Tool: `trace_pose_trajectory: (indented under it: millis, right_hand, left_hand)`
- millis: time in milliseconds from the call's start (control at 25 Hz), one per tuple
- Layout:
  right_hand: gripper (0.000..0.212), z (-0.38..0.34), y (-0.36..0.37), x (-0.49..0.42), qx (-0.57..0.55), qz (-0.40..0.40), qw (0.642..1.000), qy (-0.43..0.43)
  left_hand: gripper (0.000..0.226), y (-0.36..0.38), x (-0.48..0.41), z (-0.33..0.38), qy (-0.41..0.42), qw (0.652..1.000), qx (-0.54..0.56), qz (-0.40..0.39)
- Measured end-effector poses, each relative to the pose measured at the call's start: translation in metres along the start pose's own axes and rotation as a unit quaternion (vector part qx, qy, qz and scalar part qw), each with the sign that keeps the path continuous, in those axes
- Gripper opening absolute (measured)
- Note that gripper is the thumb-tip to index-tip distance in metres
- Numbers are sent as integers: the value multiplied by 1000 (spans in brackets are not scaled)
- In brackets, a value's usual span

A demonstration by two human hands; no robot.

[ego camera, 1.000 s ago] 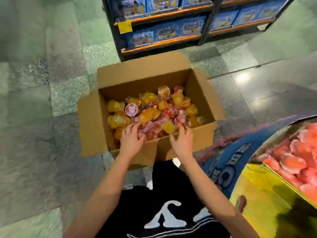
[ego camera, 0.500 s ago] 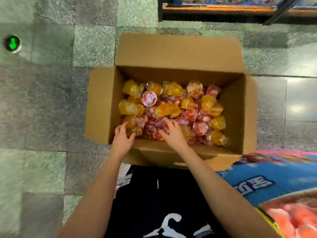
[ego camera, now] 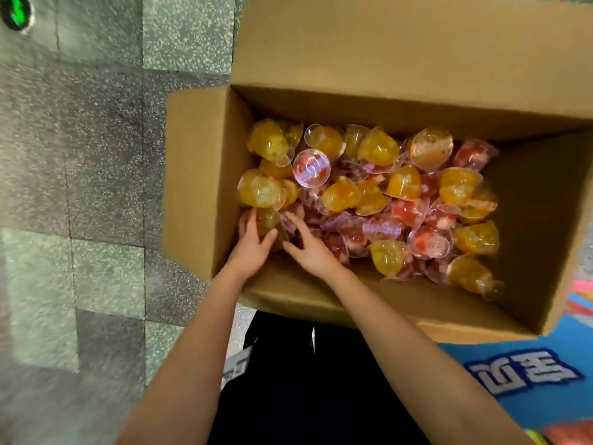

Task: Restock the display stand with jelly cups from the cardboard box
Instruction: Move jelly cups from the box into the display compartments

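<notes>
Nearest you, low on your right, only the edge of the blue printed stand shows, so you cannot see from here where the cups will land. Your forearms cross the near wall of the box, which sits on the floor just beside the stand.

Your left hand is in the near-left corner, fingers and thumb either side of a yellow cup. Whether it has a real hold, I cannot tell. Your right hand lies just beside it, fingers stretched and relaxed over the red ones, holding nothing.

Beyond your hands the cups lie heaped loose, yellow and red, tipped every way, right to the far wall.

The danger is likely in the lift. The domes look slick, so an overfull scoop may shed cups onto the floor. Their clear rims overlap, so one may drag out its neighbours. Pressing down hard could split a lid.
</notes>
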State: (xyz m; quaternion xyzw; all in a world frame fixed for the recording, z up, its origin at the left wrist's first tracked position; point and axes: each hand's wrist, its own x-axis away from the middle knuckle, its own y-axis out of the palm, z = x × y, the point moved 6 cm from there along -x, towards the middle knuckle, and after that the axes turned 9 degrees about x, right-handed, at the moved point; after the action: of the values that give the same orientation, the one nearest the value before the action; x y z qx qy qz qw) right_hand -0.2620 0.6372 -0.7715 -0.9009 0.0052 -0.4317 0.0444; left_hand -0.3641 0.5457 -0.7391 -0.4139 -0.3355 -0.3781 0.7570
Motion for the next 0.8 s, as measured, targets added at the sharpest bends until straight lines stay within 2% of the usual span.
trace_pose_trajectory:
  millis: [160, 320, 480, 560, 640, 720, 800]
  right_hand:
    - [80, 6, 16, -11, -62, -20, 998, 7]
    - [83, 11, 18, -17, -134, 5, 991, 1]
    - [87, 16, 18, -17, -148, 28, 989, -1]
    - [78, 23, 16, -15, -150, 45, 987, 35]
    - [54, 30, 12, -12, -173, 76, 978, 85]
    - [36, 31, 13, -9, -222, 63, 965, 127]
    - [43, 27, 21, -12, -252, 6, 956, 150]
  left_hand:
    - [62, -1, -10, -1, 9, 994, 93, 48]
    - [85, -3, -12, -2, -64, 955, 276, 84]
    - [61, -3, -18, 9, -111, 940, 317, 65]
    - [58, -3, -18, 9, -107, 943, 312, 52]
    - [55, -3, -17, 5, -104, 939, 322, 57]
    - [50, -4, -16, 4, -102, 935, 334, 56]
    - [51, -3, -15, 3, -111, 930, 347, 47]
